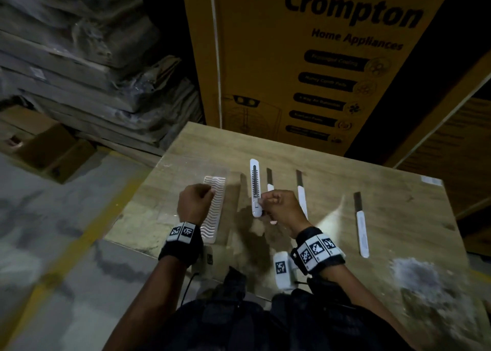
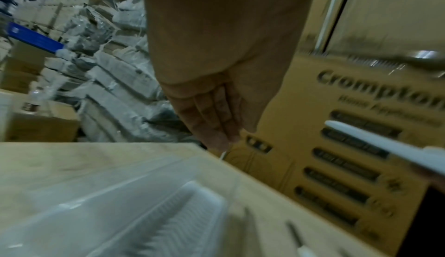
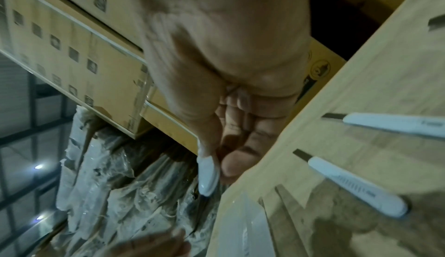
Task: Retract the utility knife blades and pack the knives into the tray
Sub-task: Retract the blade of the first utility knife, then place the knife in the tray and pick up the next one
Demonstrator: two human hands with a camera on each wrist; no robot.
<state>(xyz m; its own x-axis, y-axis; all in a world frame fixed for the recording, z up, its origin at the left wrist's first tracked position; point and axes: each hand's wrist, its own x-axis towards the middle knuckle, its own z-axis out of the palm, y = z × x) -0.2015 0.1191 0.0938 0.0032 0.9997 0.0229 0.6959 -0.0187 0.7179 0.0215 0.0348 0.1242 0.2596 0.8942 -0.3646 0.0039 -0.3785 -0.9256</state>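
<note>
Grip sits low: my right hand [image 1: 279,207] pinches the held knife [image 1: 254,186] at its rear end, where I can draw its blade in. My left hand [image 1: 195,202] hangs curled and empty over the tray [image 1: 214,218], I judge to steady it. Three knives [image 1: 302,196] wait on the table [image 1: 398,204], blades out.

Dim storeroom. Light-wood table [image 1: 398,180] stands on grey concrete floor [image 1: 39,257], crossed by 1 worn yellow line [image 1: 79,241]. Behind the table is a tall yellow carton [image 1: 260,66] printed "Crompton Home Appliances". Left of it is a stack of flat packs [image 1: 79,79] in dusty plastic wrap, with brown boxes [image 1: 50,148] at its foot. 2 small bright lamps [image 3: 38,166] glow far off.
</note>
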